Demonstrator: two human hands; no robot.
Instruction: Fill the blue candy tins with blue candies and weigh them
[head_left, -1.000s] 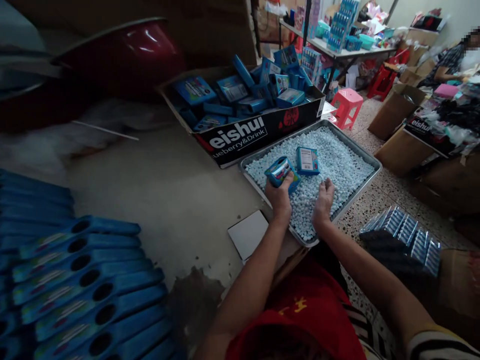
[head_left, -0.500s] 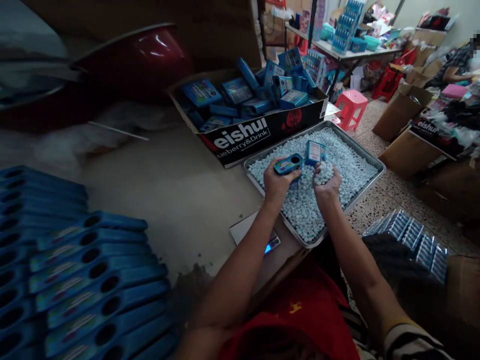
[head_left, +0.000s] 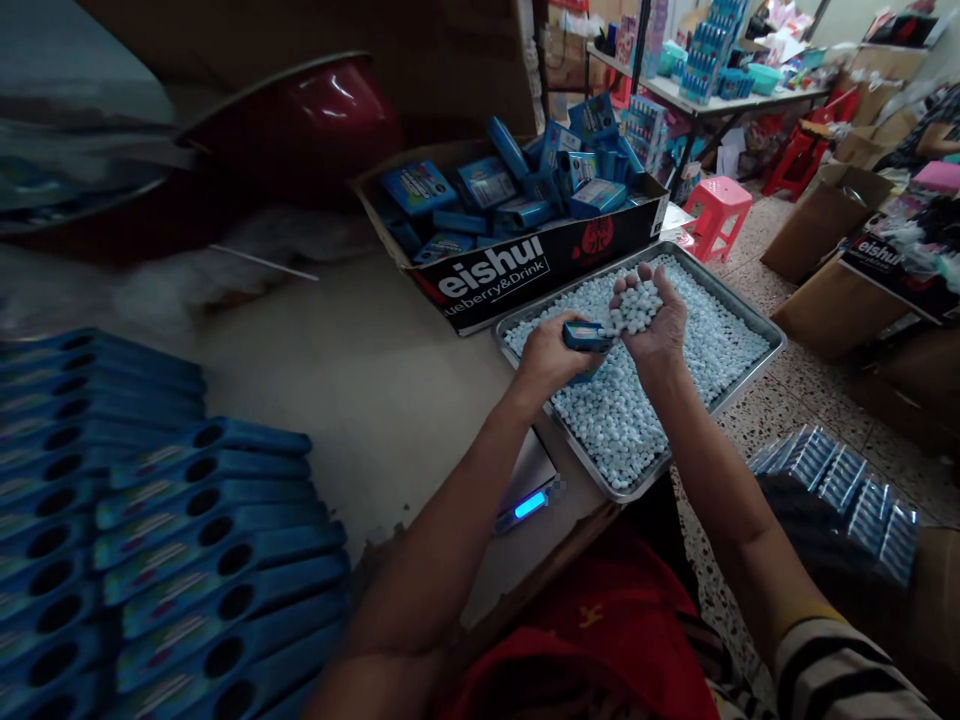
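Observation:
My left hand (head_left: 553, 355) is closed around a small blue box (head_left: 585, 336), held tilted over the metal tray (head_left: 772, 345). My right hand (head_left: 660, 325) is cupped palm up beside it, full of small whitish pellets (head_left: 637, 305). The fingertips and the heap are right at the box's upper end, and some pellets lie against its opening. Beneath both hands, a thick layer of the same pellets fills the tray. A digital scale (head_left: 529, 480) with a lit blue display sits under my left forearm, partly covered.
Behind the tray stands an open black carton (head_left: 555, 268) heaped with blue boxes. Rows of blue boxes with round holes (head_left: 225, 560) fill the left. A red bowl (head_left: 315, 130) is at the back, a pink stool (head_left: 718, 215) on the floor. At far right sits another person (head_left: 926, 130).
My right hand has risen and moved left with its pellets, up against the box. My left hand has turned the box. The second box standing in the tray is no longer visible.

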